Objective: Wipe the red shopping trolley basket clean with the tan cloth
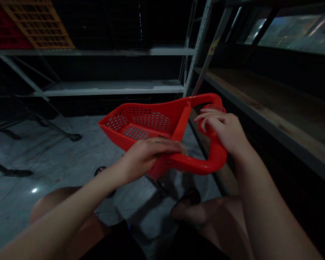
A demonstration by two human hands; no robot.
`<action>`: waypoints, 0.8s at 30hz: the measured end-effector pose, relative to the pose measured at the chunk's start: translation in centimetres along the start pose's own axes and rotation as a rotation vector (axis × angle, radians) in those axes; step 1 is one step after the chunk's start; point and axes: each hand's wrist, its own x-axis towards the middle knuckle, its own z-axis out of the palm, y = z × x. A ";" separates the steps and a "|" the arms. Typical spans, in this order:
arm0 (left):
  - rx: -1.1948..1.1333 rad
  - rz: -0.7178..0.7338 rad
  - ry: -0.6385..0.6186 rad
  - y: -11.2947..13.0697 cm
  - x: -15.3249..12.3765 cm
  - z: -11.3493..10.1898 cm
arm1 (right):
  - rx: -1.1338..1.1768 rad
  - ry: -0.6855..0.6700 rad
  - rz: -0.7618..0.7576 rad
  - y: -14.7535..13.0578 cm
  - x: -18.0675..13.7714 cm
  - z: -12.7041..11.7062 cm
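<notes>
In front of me stands a red plastic shopping cart (pixel 151 117) with a basket of perforated walls and a thick looped handle (pixel 218 155). My left hand (pixel 148 153) lies over the near side, where the handle joins the basket. Its fingers press a pale beige cloth-like piece (pixel 183 148), mostly covered, against the red plastic. My right hand (pixel 224 130) rests on the far end of the handle, fingers curled over a raised red part (pixel 212 108) there. Those fingers partly hide that part.
Metal shelving (pixel 111 86) stands behind the cart, with an orange crate (pixel 40 23) and a red crate (pixel 5 27) on its upper level. A wooden shelf (pixel 281 124) runs close along the right. Dark metal legs (pixel 56 130) stand on the floor at left.
</notes>
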 end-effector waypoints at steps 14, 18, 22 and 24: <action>0.332 0.144 0.763 -0.9 -5.0 13.2 | -0.097 -0.019 -0.118 -4.8 -3.3 2.1; 0.262 -0.184 0.957 -6.9 -7.6 11.8 | -0.366 -0.182 -0.134 -8.3 -5.3 3.5; 0.103 -0.497 1.083 -8.8 -7.3 10.4 | -0.578 -0.274 -0.170 -8.9 -4.6 4.4; 0.051 -0.511 1.088 -6.8 -5.9 10.9 | -0.614 -0.308 -0.165 -8.8 -3.9 4.5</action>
